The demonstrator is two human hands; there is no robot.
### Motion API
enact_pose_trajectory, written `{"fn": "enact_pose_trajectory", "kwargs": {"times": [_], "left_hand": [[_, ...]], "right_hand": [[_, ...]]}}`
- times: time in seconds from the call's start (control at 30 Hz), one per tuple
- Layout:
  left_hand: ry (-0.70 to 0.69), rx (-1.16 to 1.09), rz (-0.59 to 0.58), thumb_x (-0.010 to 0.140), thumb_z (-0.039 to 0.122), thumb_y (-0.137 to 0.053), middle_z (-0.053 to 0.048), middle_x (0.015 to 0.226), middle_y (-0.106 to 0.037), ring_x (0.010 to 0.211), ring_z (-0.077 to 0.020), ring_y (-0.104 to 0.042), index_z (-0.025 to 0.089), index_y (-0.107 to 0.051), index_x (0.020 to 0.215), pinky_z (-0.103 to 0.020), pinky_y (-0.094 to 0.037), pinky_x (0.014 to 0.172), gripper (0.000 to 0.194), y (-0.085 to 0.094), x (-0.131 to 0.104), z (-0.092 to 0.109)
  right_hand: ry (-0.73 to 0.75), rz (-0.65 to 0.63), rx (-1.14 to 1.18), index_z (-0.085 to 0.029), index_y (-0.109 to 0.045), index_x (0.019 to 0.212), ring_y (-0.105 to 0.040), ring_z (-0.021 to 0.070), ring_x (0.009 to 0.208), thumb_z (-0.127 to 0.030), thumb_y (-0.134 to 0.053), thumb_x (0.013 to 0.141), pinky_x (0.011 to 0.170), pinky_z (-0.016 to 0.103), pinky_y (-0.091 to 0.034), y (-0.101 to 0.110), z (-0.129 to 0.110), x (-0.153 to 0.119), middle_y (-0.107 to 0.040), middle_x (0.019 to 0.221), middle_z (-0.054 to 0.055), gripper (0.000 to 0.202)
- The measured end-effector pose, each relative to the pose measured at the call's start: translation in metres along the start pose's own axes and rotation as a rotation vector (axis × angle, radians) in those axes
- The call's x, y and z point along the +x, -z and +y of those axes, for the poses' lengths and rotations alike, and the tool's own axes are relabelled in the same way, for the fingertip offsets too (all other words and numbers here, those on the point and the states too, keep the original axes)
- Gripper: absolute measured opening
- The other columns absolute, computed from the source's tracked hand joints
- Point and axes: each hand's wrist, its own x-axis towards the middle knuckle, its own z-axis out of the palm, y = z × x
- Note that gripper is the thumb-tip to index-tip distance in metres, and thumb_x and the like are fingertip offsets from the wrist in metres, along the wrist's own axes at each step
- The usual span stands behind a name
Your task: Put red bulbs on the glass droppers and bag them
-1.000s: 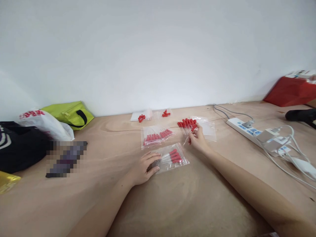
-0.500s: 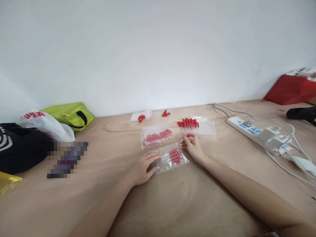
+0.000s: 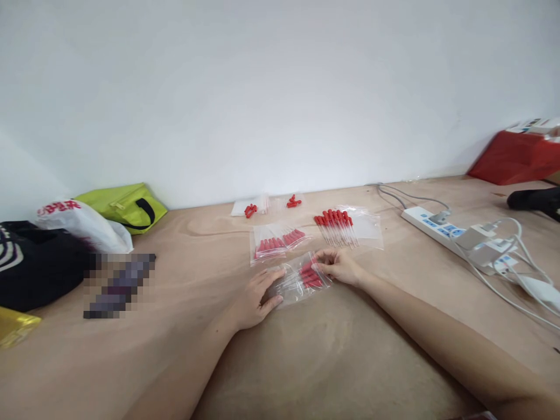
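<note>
A clear zip bag (image 3: 291, 290) lies flat in front of me, with several red-bulbed droppers inside, their bulbs towards the right. My left hand (image 3: 259, 296) holds the bag's left end, thumb and fingers at its two corners. At the bag's right end, my right hand (image 3: 336, 265) pinches a dropper by its red bulb; its thin stem is hidden by the bag and fingers. Just beyond that hand, a row of loose red-bulbed droppers (image 3: 335, 224) rests partly over more clear bags (image 3: 370, 228). Filled bags of droppers (image 3: 269, 244) overlap behind the bag.
Two small heaps of red bulbs (image 3: 251, 210) lie on bags near the wall. To the right is a white power strip (image 3: 431, 224) with chargers and cables. Bags, including a green one (image 3: 118, 204), stand at the left. A red bag (image 3: 511, 157) sits far right.
My right hand has moved slightly left with the dropper, from beside the bag onto its right end. The bag's right part is more crumpled. My left hand has barely moved.
</note>
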Motion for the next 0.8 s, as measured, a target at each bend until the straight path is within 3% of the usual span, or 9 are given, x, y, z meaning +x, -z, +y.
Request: {"fn": "enact_pose_trajectory", "kwargs": {"times": [0.1,0.17,0.23,0.37,0.47,0.53,0.63,0.8], "left_hand": [[-0.010,-0.002,0.008,0.084,0.029,-0.045,-0.005,0.131,-0.044,0.121,-0.0215,-0.039,0.024,-0.034,0.128,-0.043,-0.031,0.102,0.046,0.000,0.001,0.000],[-0.017,0.000,0.011,0.084,0.028,-0.045,-0.005,0.130,-0.045,0.120,-0.0218,-0.039,0.024,-0.033,0.129,-0.043,-0.031,0.102,0.046,0.000,0.001,0.000],[-0.021,0.005,0.012,0.085,0.029,-0.045,-0.005,0.130,-0.045,0.121,-0.0227,-0.038,0.025,-0.032,0.130,-0.044,-0.031,0.102,0.047,-0.001,0.001,-0.001],[-0.018,0.011,0.014,0.085,0.031,-0.044,-0.005,0.131,-0.045,0.123,-0.0239,-0.036,0.025,-0.031,0.130,-0.046,-0.030,0.102,0.048,-0.004,0.000,-0.004],[-0.024,0.001,0.028,0.085,0.031,-0.044,-0.004,0.130,-0.045,0.123,-0.0228,-0.036,0.025,-0.033,0.130,-0.045,-0.029,0.103,0.047,-0.005,0.000,-0.007],[-0.041,-0.005,0.034,0.085,0.030,-0.045,-0.004,0.129,-0.046,0.122,-0.0213,-0.038,0.025,-0.035,0.130,-0.044,-0.028,0.104,0.046,-0.005,0.001,-0.007],[-0.072,-0.013,0.024,0.086,0.028,-0.044,-0.004,0.129,-0.046,0.121,-0.0196,-0.039,0.026,-0.039,0.128,-0.043,-0.029,0.104,0.043,-0.004,0.002,-0.006],[-0.102,-0.003,0.004,0.086,0.027,-0.044,-0.004,0.129,-0.047,0.121,-0.0191,-0.040,0.025,-0.046,0.123,-0.044,-0.027,0.104,0.037,-0.003,0.003,-0.006]], "right_hand": [[0.044,-0.072,0.085,-0.014,-0.066,0.080,-0.060,0.0125,0.063,-0.045,-0.067,0.061,0.063,0.028,-0.049,-0.006,0.001,0.002,-0.067,0.076,0.003,0.037],[0.018,-0.074,0.132,-0.014,-0.066,0.082,-0.063,0.0158,0.069,-0.048,-0.065,0.062,0.068,0.032,-0.050,-0.011,0.002,0.004,-0.068,0.080,0.005,0.039],[-0.017,0.012,0.098,-0.013,-0.065,0.076,-0.062,0.0162,0.063,-0.047,-0.065,0.061,0.062,0.032,-0.050,-0.014,0.005,0.008,-0.068,0.073,0.005,0.037],[-0.001,0.304,-0.095,-0.016,-0.055,0.061,-0.055,0.0119,0.049,-0.037,-0.067,0.060,0.046,0.024,-0.043,-0.014,0.014,0.017,-0.061,0.056,0.001,0.024],[-0.015,0.388,-0.133,-0.018,-0.053,0.073,-0.048,0.0089,0.042,-0.027,-0.066,0.059,0.039,0.019,-0.036,-0.011,0.014,0.020,-0.054,0.049,-0.005,0.022],[-0.091,0.287,-0.092,-0.018,-0.053,0.080,-0.042,0.0067,0.036,-0.022,-0.066,0.057,0.034,0.017,-0.030,-0.008,0.011,0.020,-0.049,0.044,-0.009,0.027],[-0.204,0.071,-0.053,-0.016,-0.056,0.071,-0.034,0.0038,0.031,-0.020,-0.066,0.056,0.031,0.016,-0.021,-0.003,0.003,0.018,-0.048,0.042,-0.008,0.018],[-0.241,-0.070,-0.079,-0.015,-0.057,0.060,-0.029,0.0027,0.030,-0.033,-0.063,0.064,0.030,0.016,-0.018,0.002,-0.010,0.014,-0.042,0.038,-0.009,0.019]]}}
